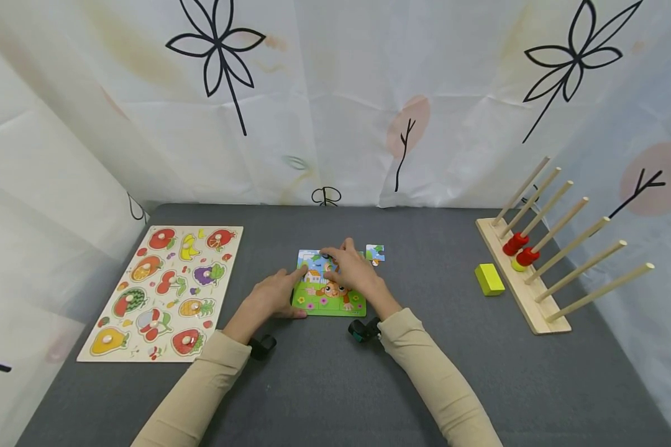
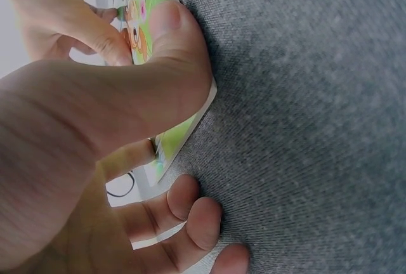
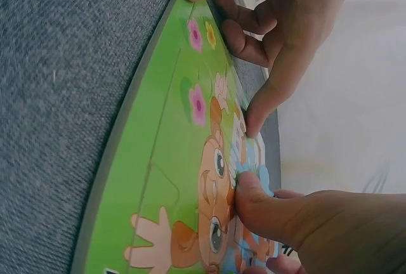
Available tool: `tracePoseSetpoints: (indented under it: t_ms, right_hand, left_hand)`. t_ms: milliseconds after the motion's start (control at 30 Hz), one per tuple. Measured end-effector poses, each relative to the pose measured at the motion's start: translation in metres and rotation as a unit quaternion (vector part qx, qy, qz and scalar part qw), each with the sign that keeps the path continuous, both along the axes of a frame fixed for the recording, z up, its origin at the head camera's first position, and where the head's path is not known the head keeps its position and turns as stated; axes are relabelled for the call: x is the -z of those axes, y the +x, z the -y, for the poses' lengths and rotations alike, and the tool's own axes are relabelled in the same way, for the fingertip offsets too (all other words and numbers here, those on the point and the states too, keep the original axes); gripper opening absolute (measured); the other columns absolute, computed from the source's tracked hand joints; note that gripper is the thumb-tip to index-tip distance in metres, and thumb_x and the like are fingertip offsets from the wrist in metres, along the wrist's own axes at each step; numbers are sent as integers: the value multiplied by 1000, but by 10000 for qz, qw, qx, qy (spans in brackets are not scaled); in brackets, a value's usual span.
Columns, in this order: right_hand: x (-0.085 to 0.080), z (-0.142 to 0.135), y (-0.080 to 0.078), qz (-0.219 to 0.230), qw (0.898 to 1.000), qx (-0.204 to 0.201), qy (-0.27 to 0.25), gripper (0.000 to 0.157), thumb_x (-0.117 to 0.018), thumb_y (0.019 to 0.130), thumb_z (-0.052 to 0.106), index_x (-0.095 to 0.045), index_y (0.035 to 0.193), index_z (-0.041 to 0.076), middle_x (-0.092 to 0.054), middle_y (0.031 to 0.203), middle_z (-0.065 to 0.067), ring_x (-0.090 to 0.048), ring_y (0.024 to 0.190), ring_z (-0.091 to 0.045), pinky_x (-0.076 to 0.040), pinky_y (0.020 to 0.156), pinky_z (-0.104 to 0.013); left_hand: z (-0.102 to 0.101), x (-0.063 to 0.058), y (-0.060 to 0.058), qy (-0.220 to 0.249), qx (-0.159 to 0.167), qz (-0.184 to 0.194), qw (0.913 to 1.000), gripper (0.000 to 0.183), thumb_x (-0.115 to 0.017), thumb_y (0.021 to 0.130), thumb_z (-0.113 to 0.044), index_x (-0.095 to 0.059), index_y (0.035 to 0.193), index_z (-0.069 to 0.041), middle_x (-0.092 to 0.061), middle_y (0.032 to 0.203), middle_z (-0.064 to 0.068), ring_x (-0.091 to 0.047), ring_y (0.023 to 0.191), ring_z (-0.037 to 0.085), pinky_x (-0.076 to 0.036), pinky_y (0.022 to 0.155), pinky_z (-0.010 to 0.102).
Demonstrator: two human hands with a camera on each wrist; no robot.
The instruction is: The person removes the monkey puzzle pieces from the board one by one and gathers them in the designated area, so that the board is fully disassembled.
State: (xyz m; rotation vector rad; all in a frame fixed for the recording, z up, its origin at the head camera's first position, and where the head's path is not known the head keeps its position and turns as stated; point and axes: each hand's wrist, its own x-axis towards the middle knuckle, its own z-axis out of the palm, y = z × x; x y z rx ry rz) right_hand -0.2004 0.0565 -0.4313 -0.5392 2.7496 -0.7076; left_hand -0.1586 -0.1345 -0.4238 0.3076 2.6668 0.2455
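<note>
A jigsaw puzzle point(image 1: 324, 305) with a cartoon monkey on green grass lies flat in its tray on the grey table. My left hand point(image 1: 274, 294) steadies its left side. The left thumb point(image 2: 181, 58) presses the near left corner, and the index finger point(image 3: 266, 99) reaches the left edge; the other fingers hang loosely beside it. My right hand point(image 1: 353, 268) is over the upper part of the puzzle. Its thumb point(image 3: 257, 201) and fingers pinch a puzzle piece point(image 3: 260, 245) there, mostly hidden by the hand. A loose blue-and-green piece point(image 1: 375, 252) lies just off the puzzle's upper right corner.
On the left lies a fruit knob-puzzle board point(image 1: 164, 298). A wooden peg stand point(image 1: 528, 292) with red and yellow beads stands at the right, and a yellow block point(image 1: 489, 279) is beside it. A patterned white cloth point(image 1: 335, 124) hangs behind the table.
</note>
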Motion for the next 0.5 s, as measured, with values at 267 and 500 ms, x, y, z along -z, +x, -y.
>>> tracePoseSetpoints:
  t_ms: [267, 500]
  right_hand:
    - [-1, 2, -1, -185, 9998, 26, 53, 54, -72, 97, 24, -56, 148, 21, -44, 117, -15, -40, 68, -17, -34, 52, -25]
    - [-4, 3, -1, -185, 9997, -20, 145, 54, -72, 97, 23, -56, 148, 22, -43, 114, -13, -43, 72, -18, -35, 54, -25]
  left_hand:
    - [0, 0, 0, 27, 14, -29, 10000, 102, -87, 81, -42, -31, 162, -16, -56, 134, 24, -62, 109, 36, -52, 94, 54]
    - [1, 0, 1, 69, -6, -51, 10000, 102, -88, 80, -42, -32, 162, -16, -56, 134, 24, -62, 108, 36, -52, 93, 55]
